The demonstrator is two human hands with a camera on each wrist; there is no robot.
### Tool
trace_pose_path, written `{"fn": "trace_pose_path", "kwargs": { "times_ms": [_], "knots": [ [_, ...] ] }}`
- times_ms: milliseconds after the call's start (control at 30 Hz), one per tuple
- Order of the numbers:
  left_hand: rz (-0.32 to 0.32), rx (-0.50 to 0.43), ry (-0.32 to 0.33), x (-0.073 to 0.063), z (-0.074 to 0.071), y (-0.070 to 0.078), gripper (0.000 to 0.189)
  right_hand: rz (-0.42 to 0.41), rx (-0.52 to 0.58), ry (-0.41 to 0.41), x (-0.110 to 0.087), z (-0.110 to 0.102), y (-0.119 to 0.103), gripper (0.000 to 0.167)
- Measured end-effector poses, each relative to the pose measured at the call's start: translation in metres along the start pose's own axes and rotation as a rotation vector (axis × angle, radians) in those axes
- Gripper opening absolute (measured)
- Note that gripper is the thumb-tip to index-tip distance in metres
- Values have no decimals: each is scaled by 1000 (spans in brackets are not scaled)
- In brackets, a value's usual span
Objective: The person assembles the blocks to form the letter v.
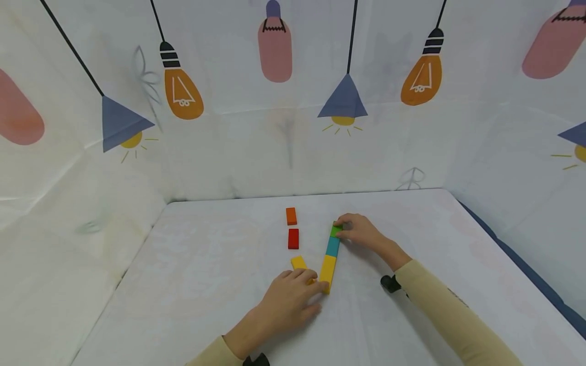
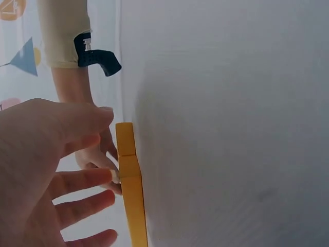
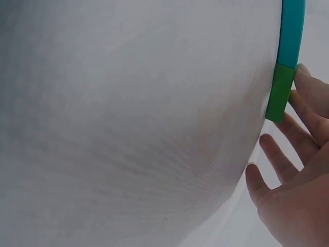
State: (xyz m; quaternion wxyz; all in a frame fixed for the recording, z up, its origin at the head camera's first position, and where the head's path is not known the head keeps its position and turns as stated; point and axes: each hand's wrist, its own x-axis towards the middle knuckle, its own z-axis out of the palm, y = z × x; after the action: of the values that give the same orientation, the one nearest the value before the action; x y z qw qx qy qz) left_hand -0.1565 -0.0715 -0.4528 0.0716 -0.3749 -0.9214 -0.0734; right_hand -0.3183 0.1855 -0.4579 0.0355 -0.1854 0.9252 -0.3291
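Note:
A row of blocks lies on the white table: a green block [image 1: 336,231] at the far end, a teal block [image 1: 332,246], then yellow blocks [image 1: 327,268] at the near end. My right hand [image 1: 361,234] pinches the green block, thumb at its right side and a fingertip by its far end. My left hand [image 1: 289,300] has its fingers spread loosely, one fingertip touching the near yellow end. A slanted yellow block [image 1: 298,262] is partly hidden beyond the left hand. In the left wrist view, yellow blocks [image 2: 132,200] stand just past the fingertips.
Left of the row lie a red block [image 1: 293,239] and an orange block [image 1: 291,216], apart from each other. White cloth with printed lamps [image 1: 343,99] hangs behind the table. A black wrist device [image 1: 390,283] sits by the right sleeve.

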Motion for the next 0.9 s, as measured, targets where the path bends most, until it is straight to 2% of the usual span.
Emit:
{"fn": "trace_pose_path", "kwargs": {
  "times_ms": [200, 433, 667, 900],
  "knots": [
    [-16, -14, 26, 4, -3, -3, 35, 11, -8, 4, 0, 0, 1, 32],
    [-110, 3, 10, 5, -8, -7, 39, 15, 5, -4, -2, 0, 0, 32],
    [-176, 10, 38, 8, -18, -19, 40, 4, 6, -9, -1, -1, -2, 32],
    [-200, -19, 78, 13, -16, -32, 38, 2, 3, -13, 0, -2, -2, 32]
  ]
}}
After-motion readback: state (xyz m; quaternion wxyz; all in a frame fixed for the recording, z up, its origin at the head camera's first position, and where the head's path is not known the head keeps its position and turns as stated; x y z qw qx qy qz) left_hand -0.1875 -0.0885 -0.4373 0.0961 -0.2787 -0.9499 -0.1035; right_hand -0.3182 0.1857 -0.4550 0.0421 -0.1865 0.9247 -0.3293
